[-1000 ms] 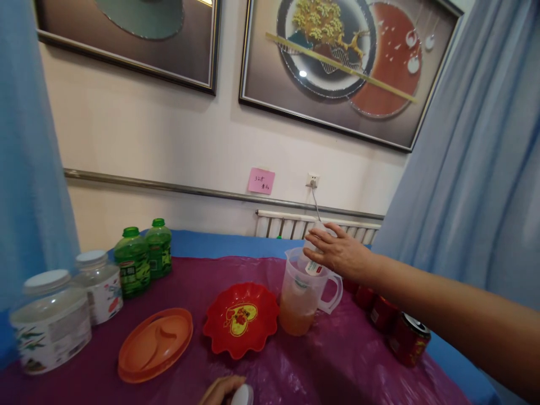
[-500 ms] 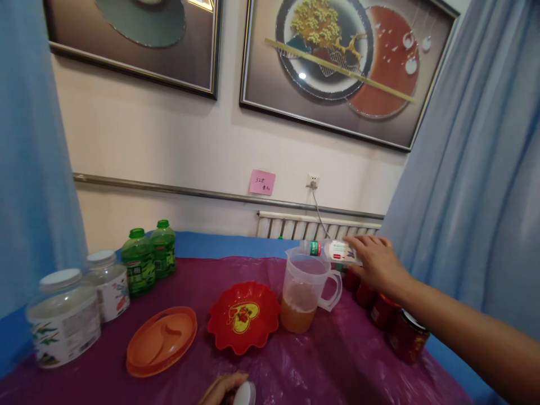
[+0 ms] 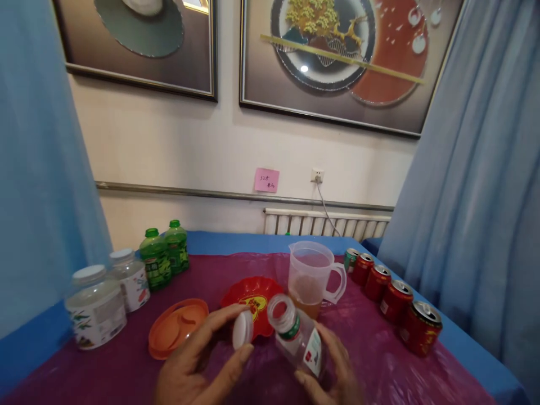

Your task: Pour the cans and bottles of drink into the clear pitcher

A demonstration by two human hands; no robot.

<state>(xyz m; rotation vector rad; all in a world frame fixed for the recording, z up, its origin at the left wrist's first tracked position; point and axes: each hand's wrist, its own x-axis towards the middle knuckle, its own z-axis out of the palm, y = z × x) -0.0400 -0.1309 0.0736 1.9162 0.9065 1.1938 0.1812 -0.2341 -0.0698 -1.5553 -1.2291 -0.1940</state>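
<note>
"What do we see in the hands?"

"We see the left hand point(image 3: 198, 360) pinching a white cap point(image 3: 243, 331) between thumb and fingers, while the right hand point(image 3: 340, 365) grips a clear bottle point(image 3: 297, 337) around its labelled body. The bottle tilts, its uncapped mouth angled toward the cap, and a gap shows between the two."

"Where do we place them?"

"Over the table point(image 3: 236, 242), toward its near edge, in front of a scalloped red dish point(image 3: 234, 292) that they partly hide from us."

"And around them?"

"Beyond the bottle we find a translucent pitcher point(image 3: 310, 267) with amber liquid in its lower part, its handle facing the table's right edge. Along that edge runs a row of cans point(image 3: 422, 329), four red and one green. Toward the left edge we count two white-lidded jars point(image 3: 97, 306), with two green bottles point(image 3: 155, 261) nearer the far left corner. An orange plastic piece point(image 3: 169, 332) lies between jars and dish."
</note>
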